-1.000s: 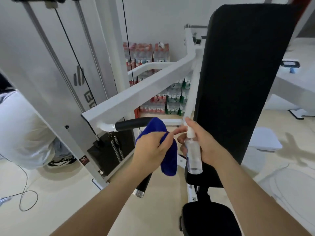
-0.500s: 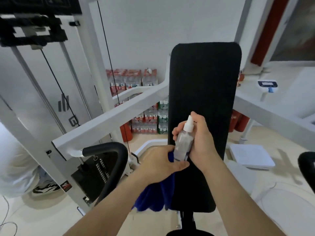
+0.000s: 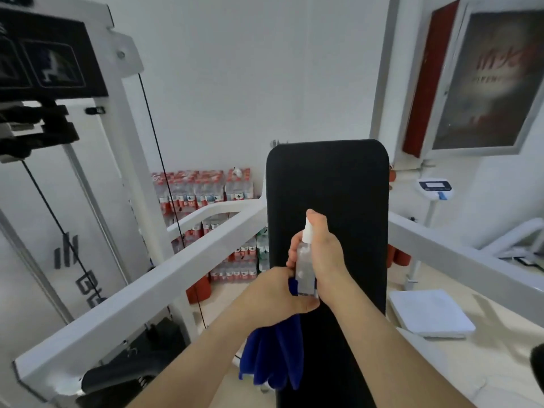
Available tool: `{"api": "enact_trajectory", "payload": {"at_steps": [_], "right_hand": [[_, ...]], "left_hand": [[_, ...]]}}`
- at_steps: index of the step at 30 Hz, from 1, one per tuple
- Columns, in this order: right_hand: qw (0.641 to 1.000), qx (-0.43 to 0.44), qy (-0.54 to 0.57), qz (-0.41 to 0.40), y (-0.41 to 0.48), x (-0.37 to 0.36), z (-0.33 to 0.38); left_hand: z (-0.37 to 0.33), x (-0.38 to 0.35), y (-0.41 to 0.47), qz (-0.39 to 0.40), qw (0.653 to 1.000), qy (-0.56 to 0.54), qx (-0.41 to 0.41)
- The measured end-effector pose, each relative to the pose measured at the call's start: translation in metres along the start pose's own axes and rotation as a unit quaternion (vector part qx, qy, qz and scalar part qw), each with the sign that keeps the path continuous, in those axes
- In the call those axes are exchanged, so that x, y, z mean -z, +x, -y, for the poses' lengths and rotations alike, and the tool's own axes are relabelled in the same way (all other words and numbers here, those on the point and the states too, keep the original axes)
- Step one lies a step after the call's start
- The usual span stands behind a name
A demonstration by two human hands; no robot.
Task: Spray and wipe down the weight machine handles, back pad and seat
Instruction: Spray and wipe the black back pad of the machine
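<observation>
Right hand (image 3: 325, 260) is wrapped round the clear spray bottle (image 3: 304, 270), held upright, forefinger over the white nozzle, right in front of the black back pad (image 3: 326, 178). Left hand (image 3: 278, 293) clutches the blue cloth (image 3: 273, 360), bunched and hanging below the fist, thumb touching the bottle base. Black handle (image 3: 117, 378) sits low left.

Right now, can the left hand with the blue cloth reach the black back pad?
Probably yes. The left hand grips the blue cloth just in front of the black back pad, nothing visible between them; the right hand holding the clear spray bottle is close beside it.
</observation>
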State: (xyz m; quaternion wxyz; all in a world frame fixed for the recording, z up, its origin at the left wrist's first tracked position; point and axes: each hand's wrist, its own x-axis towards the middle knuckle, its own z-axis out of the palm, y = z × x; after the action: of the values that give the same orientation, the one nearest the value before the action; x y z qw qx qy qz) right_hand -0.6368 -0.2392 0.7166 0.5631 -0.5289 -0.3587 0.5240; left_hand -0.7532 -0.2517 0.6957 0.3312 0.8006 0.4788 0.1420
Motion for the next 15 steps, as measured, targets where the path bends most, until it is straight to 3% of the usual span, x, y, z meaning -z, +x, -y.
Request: {"api": "enact_trajectory", "payload": {"at_steps": [3,5,7,11,15], "right_hand": [[1.0,0.001,-0.008,-0.026,0.023,-0.009,0.012],[0.999,0.028,-0.034,-0.028,0.039,-0.013,0.022],[0.996,0.055,-0.053,-0.033,0.052,-0.018,0.032],[0.992,0.088,-0.078,-0.033,0.073,-0.026,0.046],[0.992,0.103,-0.069,-0.033,0.087,-0.026,0.05]], "left_hand": [[0.012,0.02,0.019,-0.009,1.0,0.019,0.015],[0.02,0.031,0.03,-0.073,0.997,0.005,0.035],[0.025,0.044,0.041,-0.155,0.982,-0.081,0.066],[0.025,0.071,0.062,-0.227,0.921,-0.305,0.082],[0.015,0.096,0.078,-0.271,0.852,-0.439,0.087]]}}
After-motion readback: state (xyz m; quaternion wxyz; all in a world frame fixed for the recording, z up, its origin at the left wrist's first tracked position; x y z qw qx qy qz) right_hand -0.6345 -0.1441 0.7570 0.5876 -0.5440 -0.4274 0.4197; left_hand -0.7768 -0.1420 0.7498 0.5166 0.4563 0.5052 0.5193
